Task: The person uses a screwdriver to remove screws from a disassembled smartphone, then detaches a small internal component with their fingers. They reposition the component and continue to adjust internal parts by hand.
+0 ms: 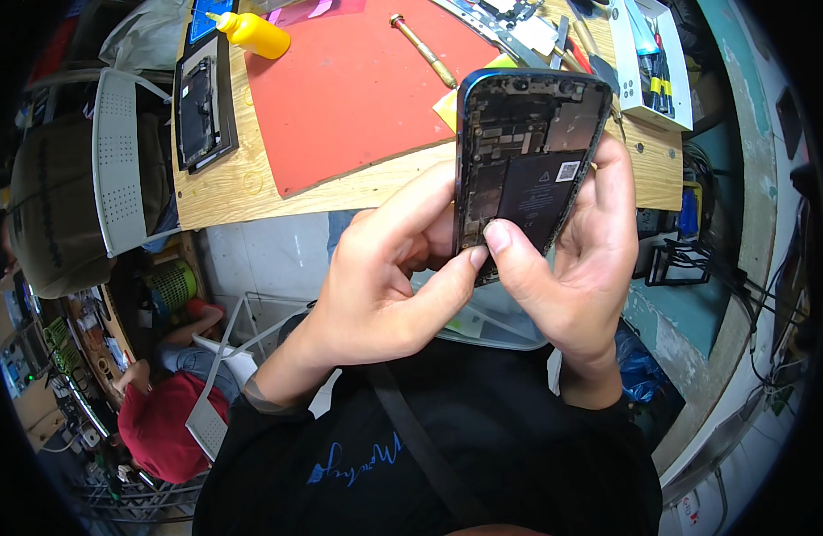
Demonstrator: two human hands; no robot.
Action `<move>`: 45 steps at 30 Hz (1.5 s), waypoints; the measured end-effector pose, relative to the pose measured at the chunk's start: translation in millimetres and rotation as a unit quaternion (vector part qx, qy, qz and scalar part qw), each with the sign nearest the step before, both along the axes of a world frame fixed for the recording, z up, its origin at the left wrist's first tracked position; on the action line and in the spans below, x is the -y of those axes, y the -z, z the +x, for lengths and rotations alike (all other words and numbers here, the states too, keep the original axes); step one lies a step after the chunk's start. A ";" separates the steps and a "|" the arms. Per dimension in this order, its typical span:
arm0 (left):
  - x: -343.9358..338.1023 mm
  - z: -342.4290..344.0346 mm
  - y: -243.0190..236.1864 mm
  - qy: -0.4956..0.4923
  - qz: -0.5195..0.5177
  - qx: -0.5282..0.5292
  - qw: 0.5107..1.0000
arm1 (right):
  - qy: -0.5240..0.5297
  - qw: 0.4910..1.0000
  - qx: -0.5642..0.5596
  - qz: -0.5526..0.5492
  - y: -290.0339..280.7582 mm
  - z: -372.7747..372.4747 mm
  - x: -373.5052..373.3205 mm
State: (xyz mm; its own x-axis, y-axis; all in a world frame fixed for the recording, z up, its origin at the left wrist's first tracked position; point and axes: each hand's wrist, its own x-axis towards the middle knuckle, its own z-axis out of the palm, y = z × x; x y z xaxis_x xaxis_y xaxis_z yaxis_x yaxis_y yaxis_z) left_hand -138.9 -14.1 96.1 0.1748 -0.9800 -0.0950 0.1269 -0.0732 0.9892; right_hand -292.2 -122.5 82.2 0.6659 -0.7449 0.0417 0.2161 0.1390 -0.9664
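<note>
- what's in your grip?
- i've got an opened phone (532,183), left hand (385,286) gripping its left edge, right hand (581,286) its right.
- where?
- over the table (224,196)'s near edge, right of the mat (358,98).

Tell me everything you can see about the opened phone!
The phone is open, showing a black battery with a white square label, plus small metal-looking parts above it. The shiny frame looks dark blue. It's held tilted by the left hand and right hand, thumbs at its lower end, by the table.
</note>
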 end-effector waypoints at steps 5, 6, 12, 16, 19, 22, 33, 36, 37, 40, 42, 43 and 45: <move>-1.4 -5.3 -3.5 -0.020 0.010 -0.011 1.000 | -0.016 1.000 -0.001 -0.004 0.9 -1.2 1.4; -1.3 -6.5 -3.3 -0.023 0.007 -0.004 1.000 | -0.017 1.000 -0.001 -0.004 1.1 -1.3 1.6; -0.4 -6.0 2.2 -0.019 -0.021 0.035 0.999 | -0.010 1.000 0.001 0.000 2.7 0.5 2.3; -0.5 -6.2 5.1 -0.023 -0.023 0.046 0.998 | -0.008 1.000 0.002 0.006 3.2 0.5 2.3; -0.6 -8.4 5.9 -0.030 -0.021 0.053 0.998 | -0.006 1.000 0.005 0.007 3.9 0.3 1.9; -0.7 -6.9 5.5 -0.024 -0.017 0.064 0.998 | 0.002 1.000 0.011 0.003 5.9 1.1 1.4; 3.5 -6.7 0.3 -0.037 0.015 -0.019 0.999 | -0.008 1.000 0.019 0.016 10.0 0.7 3.8; 4.8 -2.4 -0.5 -0.018 0.004 -0.015 1.000 | -0.015 0.999 0.030 0.009 9.5 -0.1 4.9; 5.6 -3.1 -0.2 -0.021 -0.003 -0.011 1.000 | -0.016 0.999 0.032 0.009 9.5 -0.3 5.3; 5.0 -1.7 -3.7 -0.002 0.018 0.003 1.000 | -0.016 0.999 0.031 0.025 7.9 -2.6 5.2; 3.9 -0.3 -6.8 0.012 0.037 0.012 0.999 | -0.021 0.999 0.036 0.023 8.0 -3.4 6.6; 3.6 0.4 -7.7 0.014 0.043 0.016 0.999 | -0.023 0.999 0.038 0.022 8.3 -3.7 7.3; 2.8 0.9 -7.7 0.018 0.046 0.022 0.999 | -0.029 0.998 0.042 0.020 8.5 -4.2 8.4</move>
